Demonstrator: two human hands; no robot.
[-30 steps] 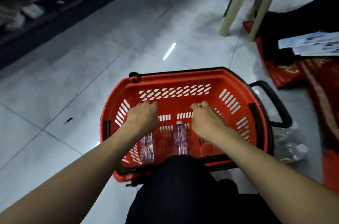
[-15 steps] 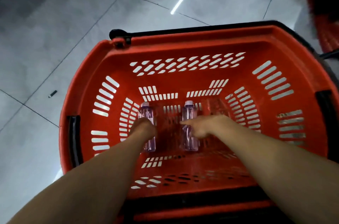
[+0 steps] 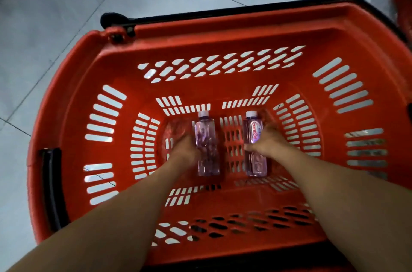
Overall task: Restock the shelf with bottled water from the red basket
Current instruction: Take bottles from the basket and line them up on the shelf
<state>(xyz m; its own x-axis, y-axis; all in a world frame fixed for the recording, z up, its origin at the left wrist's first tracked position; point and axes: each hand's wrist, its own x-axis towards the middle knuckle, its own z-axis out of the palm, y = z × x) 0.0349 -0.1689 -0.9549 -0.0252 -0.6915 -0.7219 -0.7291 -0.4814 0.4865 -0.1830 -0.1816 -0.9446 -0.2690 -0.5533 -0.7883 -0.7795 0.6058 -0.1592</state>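
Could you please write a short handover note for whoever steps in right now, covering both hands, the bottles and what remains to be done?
Left hand: low in the red basket, against the left bottle; whether the fingers have closed on it cannot be told.
Right hand: wrapped over the middle of the right bottle.
Both bottles lie flat on the basket floor, side by side and apart, caps pointing away from the person.
Done: hands have reached the bottles.
Left: lift both out and put them on the shelf, which is out of view.
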